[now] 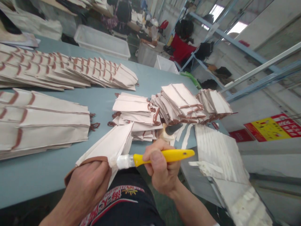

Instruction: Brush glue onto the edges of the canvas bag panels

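My right hand [162, 166] is closed round the yellow handle of a paintbrush [170, 154]. Its pale bristle end touches the edge of a cream fabric piece [110, 139] with a brown strip along one side. My left hand [90, 179] grips this piece at the brown strip, its fingers partly hidden behind the fabric. Just beyond the brush, a pot with a dark rim [172, 128] stands partly covered by my right hand. Stacked cream pieces with brown trim [135, 108] lie right behind the held piece.
More cream pieces lie in long overlapping rows [56, 117] at the left and in piles [181, 97] at the right of the blue-green table [35, 175]. White strips [218, 153] hang off the right edge. A white plastic bin [102, 42] stands beyond the table, near a blue metal rack [235, 37].
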`<act>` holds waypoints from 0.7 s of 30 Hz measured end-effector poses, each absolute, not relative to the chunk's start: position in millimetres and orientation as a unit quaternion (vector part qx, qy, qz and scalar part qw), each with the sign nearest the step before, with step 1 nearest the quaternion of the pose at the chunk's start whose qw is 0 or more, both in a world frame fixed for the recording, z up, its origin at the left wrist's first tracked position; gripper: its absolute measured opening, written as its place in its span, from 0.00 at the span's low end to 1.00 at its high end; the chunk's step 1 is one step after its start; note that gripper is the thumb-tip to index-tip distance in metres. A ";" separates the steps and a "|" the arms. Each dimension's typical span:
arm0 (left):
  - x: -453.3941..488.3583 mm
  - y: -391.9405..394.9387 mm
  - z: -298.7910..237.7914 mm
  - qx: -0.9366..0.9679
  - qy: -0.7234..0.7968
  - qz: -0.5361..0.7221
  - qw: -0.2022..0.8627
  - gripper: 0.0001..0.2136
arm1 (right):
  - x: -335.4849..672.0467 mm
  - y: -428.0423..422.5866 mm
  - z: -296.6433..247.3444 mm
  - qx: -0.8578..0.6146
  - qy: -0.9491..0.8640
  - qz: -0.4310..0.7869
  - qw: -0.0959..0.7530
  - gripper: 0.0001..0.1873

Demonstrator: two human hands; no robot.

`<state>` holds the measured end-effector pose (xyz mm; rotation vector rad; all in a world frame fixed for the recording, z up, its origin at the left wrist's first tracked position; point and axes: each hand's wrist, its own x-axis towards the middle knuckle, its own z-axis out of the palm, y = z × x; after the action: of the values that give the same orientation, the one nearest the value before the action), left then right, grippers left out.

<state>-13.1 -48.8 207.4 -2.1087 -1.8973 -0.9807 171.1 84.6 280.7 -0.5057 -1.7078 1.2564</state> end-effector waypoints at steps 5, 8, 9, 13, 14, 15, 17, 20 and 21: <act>-11.2 -48.0 212.8 -0.695 -0.634 -0.332 0.068 0.17 | 177.6 81.1 279.6 -0.214 -0.680 0.548 0.438 0.19; -12.2 -48.8 217.3 -0.690 -0.631 -0.353 0.040 0.17 | 176.8 86.4 279.2 -0.223 -0.648 0.548 0.480 0.21; -12.1 -49.2 220.0 -0.687 -0.629 -0.363 0.024 0.17 | 175.7 91.1 276.5 -0.230 -0.644 0.524 0.508 0.21; -8.1 -53.0 233.1 -0.654 -0.648 -0.386 -0.063 0.18 | 169.7 118.0 255.4 -0.218 -0.726 0.364 0.541 0.17; -6.7 -54.8 235.4 -0.645 -0.653 -0.386 -0.089 0.18 | 168.2 124.9 250.8 -0.214 -0.747 0.343 0.527 0.16; -5.5 -56.7 236.9 -0.640 -0.656 -0.384 -0.113 0.19 | 166.6 131.4 247.8 -0.212 -0.758 0.336 0.517 0.15; -4.3 -59.9 238.6 -0.645 -0.648 -0.380 -0.143 0.20 | 163.1 144.5 247.6 -0.207 -0.754 0.350 0.515 0.13; -4.6 -58.7 244.2 -0.665 -0.624 -0.375 -0.164 0.21 | 154.6 165.5 258.2 -0.180 -0.776 0.372 0.477 0.13; -4.4 -56.1 248.1 -0.672 -0.615 -0.377 -0.170 0.21 | 150.6 172.2 262.0 -0.164 -0.801 0.366 0.445 0.14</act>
<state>-4.4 -56.1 248.1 -2.3749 -2.1725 -1.3322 150.6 172.2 262.0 -0.4052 -1.9837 0.9070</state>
